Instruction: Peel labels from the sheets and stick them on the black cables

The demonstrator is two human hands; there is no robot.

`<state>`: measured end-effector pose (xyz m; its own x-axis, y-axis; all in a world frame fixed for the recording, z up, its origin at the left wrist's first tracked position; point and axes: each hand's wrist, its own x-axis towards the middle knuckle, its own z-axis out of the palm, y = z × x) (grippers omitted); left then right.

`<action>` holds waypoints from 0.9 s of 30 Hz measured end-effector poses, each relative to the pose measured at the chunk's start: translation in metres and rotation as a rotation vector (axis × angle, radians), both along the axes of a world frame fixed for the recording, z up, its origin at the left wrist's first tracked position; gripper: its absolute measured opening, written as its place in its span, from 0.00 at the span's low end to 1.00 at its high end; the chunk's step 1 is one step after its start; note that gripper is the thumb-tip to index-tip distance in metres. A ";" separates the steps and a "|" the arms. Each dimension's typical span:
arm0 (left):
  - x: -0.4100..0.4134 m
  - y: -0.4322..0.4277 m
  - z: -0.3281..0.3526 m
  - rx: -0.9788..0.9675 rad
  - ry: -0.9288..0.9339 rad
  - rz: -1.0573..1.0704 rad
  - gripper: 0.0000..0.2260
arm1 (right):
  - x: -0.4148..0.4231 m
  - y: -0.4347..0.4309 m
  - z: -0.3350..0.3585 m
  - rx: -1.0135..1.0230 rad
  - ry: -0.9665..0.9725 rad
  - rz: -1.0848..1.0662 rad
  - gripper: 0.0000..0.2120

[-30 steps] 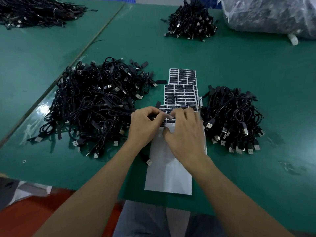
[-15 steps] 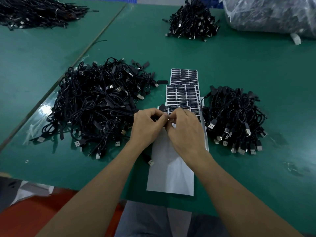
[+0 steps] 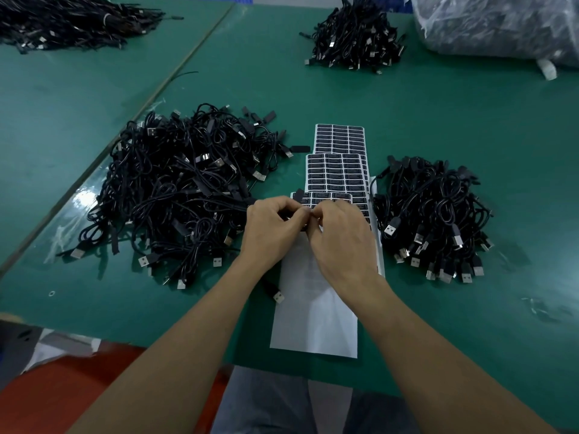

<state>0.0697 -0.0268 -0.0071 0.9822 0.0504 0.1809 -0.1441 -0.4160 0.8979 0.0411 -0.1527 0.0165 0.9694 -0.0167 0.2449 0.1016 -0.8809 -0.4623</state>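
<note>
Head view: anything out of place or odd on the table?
A black tab, apparently a loose label, lies on the table just right of the big left cable pile, off the sheets. One plug lies alone by the blank sheet. Nothing looks damaged.

A green table (image 3: 438,120) filled most of the view, meeting a 2nd green table (image 3: 62,104) along a diagonal seam. A bulging clear plastic bag (image 3: 501,26) sat far right. A red surface (image 3: 78,396) showed below.
</note>
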 end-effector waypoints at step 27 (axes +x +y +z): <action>-0.004 -0.009 0.004 -0.101 0.126 -0.315 0.08 | 0.008 -0.042 -0.009 1.281 0.298 0.061 0.11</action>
